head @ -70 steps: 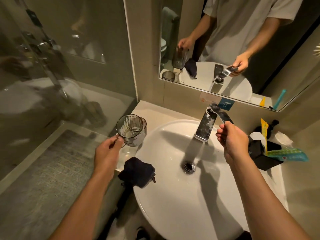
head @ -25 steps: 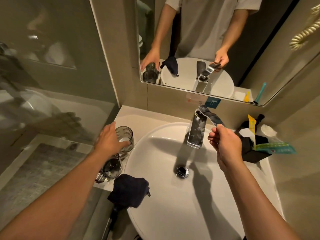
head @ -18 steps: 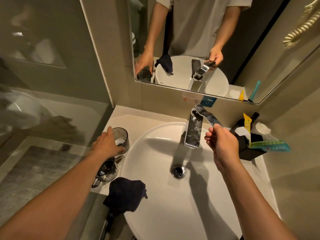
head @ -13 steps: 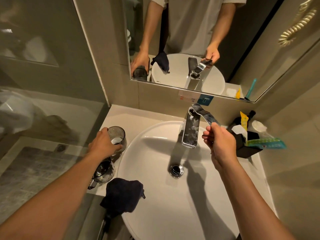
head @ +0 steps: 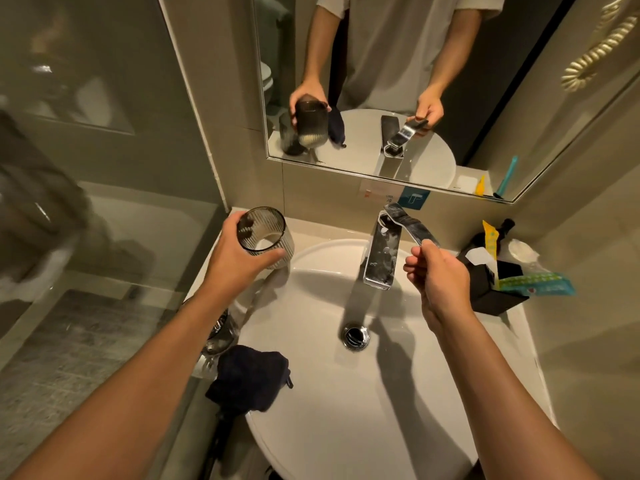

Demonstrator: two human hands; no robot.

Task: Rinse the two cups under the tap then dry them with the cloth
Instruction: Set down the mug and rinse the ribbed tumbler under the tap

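A ribbed glass cup (head: pixel 266 234) is held upright in the air above the counter (head: pixel 311 233), just left of the sink's (head: pixel 346 393) rim; the left hand (head: pixel 239 261) grips it from the near side, fingers and thumb curled round its wall; the second cup (head: pixel 221 332) stands on the counter lower down, largely hidden behind the left forearm, touching or just beside the sink's left edge; a dark cloth (head: pixel 251 377) lies bunched over the sink's near-left rim, just below that cup; the right hand (head: pixel 438 275) pinches the end of the tap's (head: pixel 379 261) raised handle (head: pixel 410 225) between thumb and curled fingers; no water shows beneath the spout; the drain (head: pixel 355 336) sits below the spout; a black box (head: pixel 491 289) of packets stands right of the sink; the mirror (head: pixel 398 81) above reflects both hands.
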